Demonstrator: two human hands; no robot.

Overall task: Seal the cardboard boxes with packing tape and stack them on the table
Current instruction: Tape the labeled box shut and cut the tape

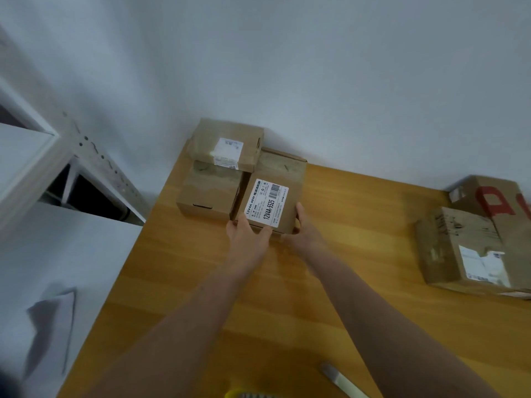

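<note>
Now the left hand curls on the near edge of a flat cardboard box, and the right hand clasps its right corner. The box is on the wooden table, just beside a stack of two.

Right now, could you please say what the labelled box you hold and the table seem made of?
The labelled box: matte brown cardboard, by its folded edges, with a white paper sticker. The table: wood or wood-look laminate, going by orange grain stripes; slight sheen.
</note>
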